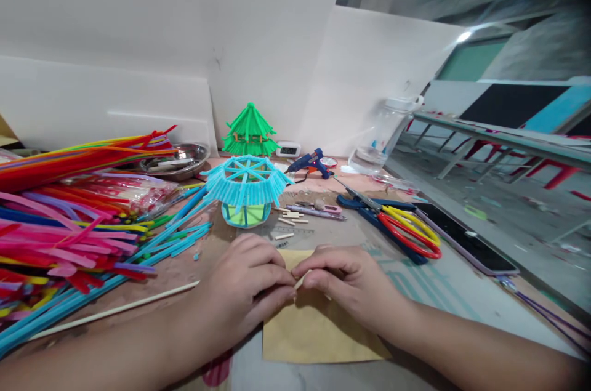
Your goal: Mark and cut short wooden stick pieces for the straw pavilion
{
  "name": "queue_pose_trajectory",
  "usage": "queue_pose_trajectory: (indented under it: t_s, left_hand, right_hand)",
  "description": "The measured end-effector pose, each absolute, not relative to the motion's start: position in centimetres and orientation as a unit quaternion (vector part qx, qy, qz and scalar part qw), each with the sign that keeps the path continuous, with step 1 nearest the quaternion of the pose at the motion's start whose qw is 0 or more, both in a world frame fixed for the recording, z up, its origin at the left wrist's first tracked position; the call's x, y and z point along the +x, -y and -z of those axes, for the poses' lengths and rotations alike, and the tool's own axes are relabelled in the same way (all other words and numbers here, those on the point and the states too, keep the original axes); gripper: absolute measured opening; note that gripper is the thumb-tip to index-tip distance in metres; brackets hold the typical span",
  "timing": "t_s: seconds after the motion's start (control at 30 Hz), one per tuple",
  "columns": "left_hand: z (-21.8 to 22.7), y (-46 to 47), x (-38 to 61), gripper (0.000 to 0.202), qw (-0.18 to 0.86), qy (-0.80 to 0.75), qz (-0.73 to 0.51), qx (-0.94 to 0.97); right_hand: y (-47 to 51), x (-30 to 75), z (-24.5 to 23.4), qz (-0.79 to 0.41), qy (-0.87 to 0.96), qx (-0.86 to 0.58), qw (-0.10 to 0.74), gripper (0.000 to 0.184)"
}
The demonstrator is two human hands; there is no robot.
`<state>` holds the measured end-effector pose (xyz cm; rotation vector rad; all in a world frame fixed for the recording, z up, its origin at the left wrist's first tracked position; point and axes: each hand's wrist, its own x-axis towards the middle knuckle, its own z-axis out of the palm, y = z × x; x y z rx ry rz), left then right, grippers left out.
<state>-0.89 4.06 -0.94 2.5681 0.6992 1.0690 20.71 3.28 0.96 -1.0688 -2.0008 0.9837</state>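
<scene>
a small wooden piece is held tilted above a tan sheet toward the near edge of the worktop. the right hand has thumb and forefinger clamped on the piece; the left hand has thumb and forefinger pressed together on its lower end, the remaining fingers curled. what lies under the right palm cannot be told, apart from a pale tip.

beyond the sheet, toward the far edge, similar cut pieces lie scattered beside a blue-roofed model; behind it stands a green cone roof, with a glue gun to its right. scissors lie between the sheet and a phone along the right edge. pipe cleaners are heaped toward the left edge, a long stick extending from there to the left forearm.

likely faults: the piece, offering so little to grip, may twist or spring from the fingertips if the two pinches press unevenly; once dropped, it could be confused with the loose pieces. the left knuckles, near the model, could knock it if raised or pushed forward. a sideways swing of the left forearm could shift the stick.
</scene>
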Motion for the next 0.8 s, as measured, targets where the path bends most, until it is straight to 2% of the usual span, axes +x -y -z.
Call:
queue_pose_trajectory:
  t_s: [0.17, 0.5, 0.8]
  left_hand:
    - [0.94, -4.07, -0.81, 0.009, 0.147, -0.263, -0.374, 0.877]
    - [0.93, -3.99, -0.92, 0.008, 0.181, -0.241, -0.36, 0.883]
    - [0.88, -4.02, -0.81, 0.014, 0.206, -0.277, -0.328, 0.88]
  right_hand:
    - [-3.09, 20.53, -1.0, -0.416, 0.735, -0.408, 0.347, 0.021]
    - [-3.08, 20.78, -1.01, -0.329, 0.797, -0.375, 0.34, 0.031]
    - [-3.11, 21.27, -0.81, -0.329, 0.786, -0.412, 0.324, 0.021]
